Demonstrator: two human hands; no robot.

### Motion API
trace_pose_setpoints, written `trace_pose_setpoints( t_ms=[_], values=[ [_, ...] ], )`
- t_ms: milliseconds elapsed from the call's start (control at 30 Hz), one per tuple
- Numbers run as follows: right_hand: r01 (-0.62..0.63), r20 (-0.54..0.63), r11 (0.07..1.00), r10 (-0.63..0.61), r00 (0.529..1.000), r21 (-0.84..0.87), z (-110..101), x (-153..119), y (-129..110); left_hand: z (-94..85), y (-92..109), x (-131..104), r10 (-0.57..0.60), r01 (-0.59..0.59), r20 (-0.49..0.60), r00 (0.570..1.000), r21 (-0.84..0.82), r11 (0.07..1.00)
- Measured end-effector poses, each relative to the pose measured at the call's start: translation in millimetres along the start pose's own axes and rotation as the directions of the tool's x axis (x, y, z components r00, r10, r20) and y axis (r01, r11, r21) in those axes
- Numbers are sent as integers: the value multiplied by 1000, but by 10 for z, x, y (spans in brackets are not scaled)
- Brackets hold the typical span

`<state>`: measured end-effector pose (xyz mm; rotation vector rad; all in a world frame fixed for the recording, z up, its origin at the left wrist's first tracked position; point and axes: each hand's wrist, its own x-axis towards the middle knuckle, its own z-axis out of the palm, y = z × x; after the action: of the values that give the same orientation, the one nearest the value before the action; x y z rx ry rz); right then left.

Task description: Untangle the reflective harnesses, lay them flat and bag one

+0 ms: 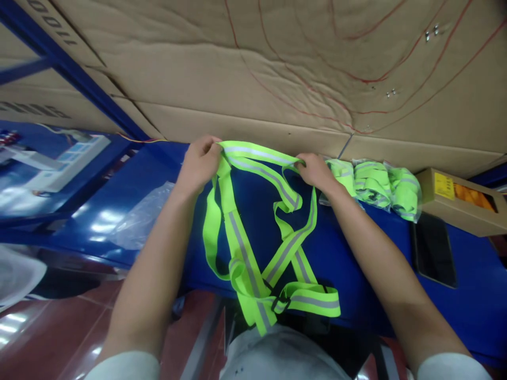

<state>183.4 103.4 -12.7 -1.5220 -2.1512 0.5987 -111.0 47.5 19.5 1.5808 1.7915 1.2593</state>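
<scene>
A neon yellow-green reflective harness [243, 243] with silver-grey stripes lies across the blue table, its lower straps and black buckle [280, 305] at the near edge. My left hand [201, 161] pinches the harness at its upper left corner. Its upper right end is gripped by my right hand [315, 170], fingers closed round the strap. One strap stretches between both hands, with looser straps twisted below it. Right beside my right hand sit several rolled harnesses in clear plastic bags [372, 182].
Blue table [356, 253] has a dark phone [433, 250] and a cardboard box with orange contents [465, 200] at right. An empty plastic bag [144, 216] lies left. Large cardboard sheets [198, 79] with red wires stand behind. A white power strip [67, 163] is far left.
</scene>
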Motion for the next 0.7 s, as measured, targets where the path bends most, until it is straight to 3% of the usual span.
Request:
trace_pose_setpoints(
  t_ms=[133,200,333,500,700],
  values=[
    [-35,10,991,34,999,132,-307,-9,-27,-75,82,-41,-54,56,25,998,-138,989],
    [-72,120,953,37,992,294,-491,-56,-20,-94,116,-26,-89,103,63,994,-265,959],
    [-231,320,782,42,946,580,-785,-158,79,-115,153,91,-111,137,87,990,-414,900],
    [-222,287,661,11,958,717,-962,-242,154,-196,189,190,-103,199,215,971,-493,847],
    [-161,186,551,10,982,819,-1064,-286,154,-351,212,203,-49,169,300,953,-386,907]
  ],
)
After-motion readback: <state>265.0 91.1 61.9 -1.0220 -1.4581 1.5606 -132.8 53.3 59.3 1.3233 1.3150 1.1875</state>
